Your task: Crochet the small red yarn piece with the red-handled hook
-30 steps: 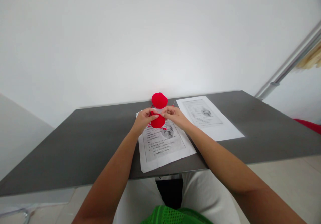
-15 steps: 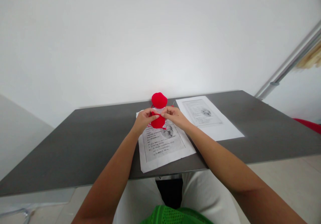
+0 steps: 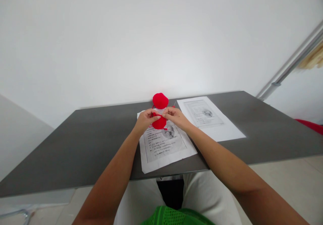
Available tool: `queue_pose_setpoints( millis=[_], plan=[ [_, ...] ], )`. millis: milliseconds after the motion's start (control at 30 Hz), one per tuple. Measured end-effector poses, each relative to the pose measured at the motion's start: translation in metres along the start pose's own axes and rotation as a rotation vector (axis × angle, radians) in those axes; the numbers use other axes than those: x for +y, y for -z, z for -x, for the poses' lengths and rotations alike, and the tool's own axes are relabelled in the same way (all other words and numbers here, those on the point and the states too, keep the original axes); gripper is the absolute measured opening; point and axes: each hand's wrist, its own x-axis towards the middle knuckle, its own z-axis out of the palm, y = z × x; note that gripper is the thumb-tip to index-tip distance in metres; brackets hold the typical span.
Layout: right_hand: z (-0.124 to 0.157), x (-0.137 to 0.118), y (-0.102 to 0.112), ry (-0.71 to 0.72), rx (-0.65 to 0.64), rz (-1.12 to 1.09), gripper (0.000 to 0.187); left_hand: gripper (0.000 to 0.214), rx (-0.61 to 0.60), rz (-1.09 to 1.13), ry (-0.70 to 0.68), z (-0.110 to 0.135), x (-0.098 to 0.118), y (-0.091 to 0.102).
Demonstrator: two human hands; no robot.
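Red yarn is the only strong colour here: a small red yarn piece [image 3: 159,123] sits pinched between both hands, held just above the nearer printed sheet [image 3: 165,151] on the dark grey worktop [image 3: 75,141]. Across the last second almost nothing has shifted. Both hands stay where they were, the piece hangs at the same spot, and only the fingertips seem to have nudged a little, so the work remains fine finger work on that piece, with no reaching or setting down. The left hand [image 3: 144,120] is closed on the piece's left and upper edge, thumb laid across the top and pointing toward the other hand. The right hand [image 3: 176,116] meets it from the right, fingertips pressed together on the same upper edge. Whether it also holds a needle or a hook is too small to tell. Both forearms run straight out from the body and converge over the sheet, wrists low and near the paper. Just behind the hands, touching the white wall's foot, stands a red yarn ball [image 3: 160,100]. A second printed sheet [image 3: 214,124] lies to the right, apart from the hands, and a metal pole [image 3: 290,65] slants up at the far right.
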Motion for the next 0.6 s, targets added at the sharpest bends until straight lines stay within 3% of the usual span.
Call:
queue_pose_setpoints(
  millis=[600],
  plan=[
    [0.0007,-0.0007,-0.0005,0.056,0.064,0.135,0.017,0.026,0.003,0.054,0.065,-0.0006,-0.0012,-0.0021]
  ],
)
